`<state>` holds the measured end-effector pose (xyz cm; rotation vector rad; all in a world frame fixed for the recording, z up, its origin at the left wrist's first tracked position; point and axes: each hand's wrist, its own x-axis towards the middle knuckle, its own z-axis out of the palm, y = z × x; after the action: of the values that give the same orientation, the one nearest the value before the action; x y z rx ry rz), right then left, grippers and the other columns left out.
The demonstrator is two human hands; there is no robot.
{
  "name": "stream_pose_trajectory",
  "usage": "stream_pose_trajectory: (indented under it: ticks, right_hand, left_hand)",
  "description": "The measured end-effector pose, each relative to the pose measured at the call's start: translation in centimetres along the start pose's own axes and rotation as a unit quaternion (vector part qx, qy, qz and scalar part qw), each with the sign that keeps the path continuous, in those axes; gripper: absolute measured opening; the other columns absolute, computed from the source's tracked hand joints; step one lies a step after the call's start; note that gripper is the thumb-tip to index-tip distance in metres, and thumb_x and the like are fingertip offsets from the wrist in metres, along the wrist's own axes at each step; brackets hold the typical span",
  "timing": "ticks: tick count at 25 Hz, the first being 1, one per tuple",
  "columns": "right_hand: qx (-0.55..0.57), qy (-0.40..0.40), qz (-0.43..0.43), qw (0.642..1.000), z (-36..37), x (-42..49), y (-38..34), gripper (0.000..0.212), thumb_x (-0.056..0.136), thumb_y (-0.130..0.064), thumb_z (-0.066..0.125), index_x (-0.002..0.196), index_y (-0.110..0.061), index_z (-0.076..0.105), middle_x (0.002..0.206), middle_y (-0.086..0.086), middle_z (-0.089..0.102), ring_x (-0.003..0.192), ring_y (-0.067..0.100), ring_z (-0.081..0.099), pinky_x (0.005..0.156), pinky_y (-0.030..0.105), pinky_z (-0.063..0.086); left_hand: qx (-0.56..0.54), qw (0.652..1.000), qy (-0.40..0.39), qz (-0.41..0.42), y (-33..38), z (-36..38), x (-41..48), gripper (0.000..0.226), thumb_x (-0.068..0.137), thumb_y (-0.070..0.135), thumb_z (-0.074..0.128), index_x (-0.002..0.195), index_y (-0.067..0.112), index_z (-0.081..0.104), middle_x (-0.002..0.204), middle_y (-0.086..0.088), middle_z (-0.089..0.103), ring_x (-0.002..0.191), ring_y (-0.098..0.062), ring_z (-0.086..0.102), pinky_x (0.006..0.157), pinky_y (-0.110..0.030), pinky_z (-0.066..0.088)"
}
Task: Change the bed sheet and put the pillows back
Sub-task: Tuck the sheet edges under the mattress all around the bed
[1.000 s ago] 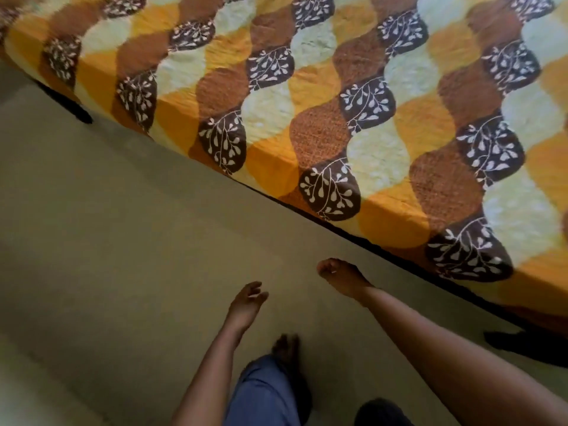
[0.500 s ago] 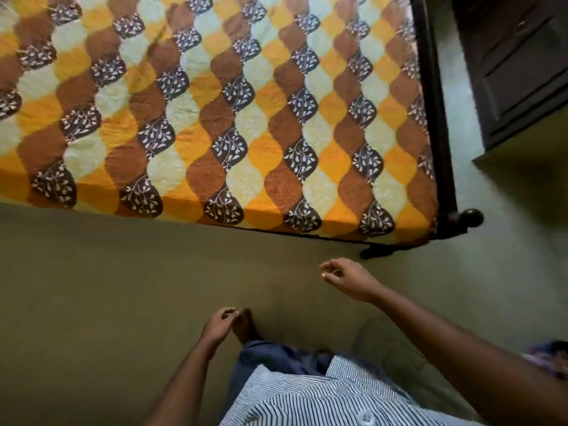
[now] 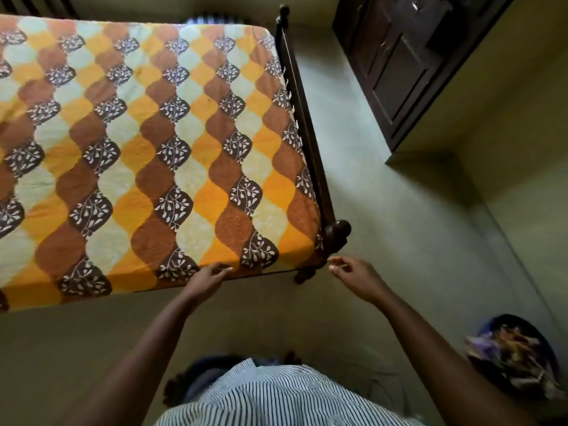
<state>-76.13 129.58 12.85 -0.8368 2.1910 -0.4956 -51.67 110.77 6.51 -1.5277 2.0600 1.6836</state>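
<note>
Bed sheet [image 3: 147, 155]: patterned in orange, brown and cream waves with leaf motifs; spread flat over the mattress, near edge folded down the side, apparently tucked.
Bed frame [image 3: 307, 133]: dark wood, rail along the right side, rounded post [image 3: 338, 230] at the near corner.
Left hand [image 3: 206, 278]: fingers loosely curled, empty, tips touching the sheet's near edge; probably placed to smooth or tuck the border.
Right hand [image 3: 353, 273]: fingers slightly bent and parted, empty, just beside the corner post; likely reaching for the corner of the sheet.
Pillows: none in view; return judged still pending.
Basin [image 3: 519, 355]: dark, round, on the floor [image 3: 384, 210] at lower right; holds bundled purple and brown fabric, blurred, kind not determinable.
Wooden cabinet [image 3: 405, 63]: dark, upper right, doors closed.
Striped shirt [image 3: 276, 398]: bottom centre.
</note>
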Motion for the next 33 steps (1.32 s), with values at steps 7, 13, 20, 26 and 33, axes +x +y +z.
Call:
stream_pose_trajectory:
  ticks: [7, 13, 20, 26, 33]
  right_hand:
    - [0.067, 0.012, 0.012, 0.998, -8.8, 4.6, 6.6, 0.03, 0.094, -0.026, 0.053, 0.122, -0.018, 0.06, 0.121, 0.003, 0.061, 0.105, 0.014, 0.057, 0.085, 0.024, 0.044]
    - [0.056, -0.024, -0.082, 0.995, -13.9, 14.0, 5.9, 0.028, 0.094, -0.023, 0.052, 0.12, -0.018, 0.061, 0.118, 0.003, 0.062, 0.101, 0.012, 0.057, 0.083, 0.022, 0.043]
    - [0.009, -0.157, -0.192, 0.969, -22.1, 28.0, 2.3, 0.026, 0.094, -0.023, 0.052, 0.118, -0.018, 0.062, 0.117, 0.005, 0.061, 0.102, 0.016, 0.059, 0.086, 0.027, 0.048]
    - [-0.068, -0.272, -0.275, 0.92, -22.1, 38.2, -2.7, 0.027, 0.093, -0.019, 0.053, 0.119, -0.013, 0.06, 0.116, 0.006, 0.062, 0.1, 0.017, 0.061, 0.074, 0.019, 0.05]
    - [-0.304, -0.307, -0.529, 0.73, -19.1, 52.7, -8.3, 0.024, 0.087, -0.013, 0.062, 0.111, -0.014, 0.068, 0.116, 0.004, 0.065, 0.102, 0.019, 0.062, 0.084, 0.022, 0.044]
  left_hand:
    - [0.071, 0.993, -0.045, 0.083, 11.8, 11.2, 2.6, 0.033, 0.096, 0.027, 0.048, 0.125, 0.015, 0.054, 0.123, -0.007, 0.059, 0.101, -0.017, 0.057, 0.076, -0.023, 0.043]
    - [0.071, 0.996, 0.028, 0.048, 18.5, 14.2, 11.7, 0.033, 0.096, 0.023, 0.048, 0.126, 0.01, 0.053, 0.126, -0.012, 0.058, 0.11, -0.024, 0.057, 0.078, -0.025, 0.043]
    - [0.019, 0.979, 0.188, -0.081, 25.0, 18.1, 22.7, 0.028, 0.093, 0.028, 0.052, 0.116, 0.014, 0.06, 0.118, -0.007, 0.064, 0.104, -0.021, 0.059, 0.077, -0.026, 0.041]
    - [-0.037, 0.941, 0.309, -0.136, 27.4, 18.8, 26.7, 0.027, 0.09, 0.02, 0.057, 0.114, 0.01, 0.063, 0.11, -0.013, 0.067, 0.096, -0.027, 0.063, 0.077, -0.03, 0.046]
    - [-0.016, 0.872, 0.451, -0.19, 29.2, 18.8, 32.5, 0.023, 0.09, 0.024, 0.058, 0.106, 0.01, 0.067, 0.099, -0.01, 0.068, 0.086, -0.025, 0.062, 0.065, -0.025, 0.042]
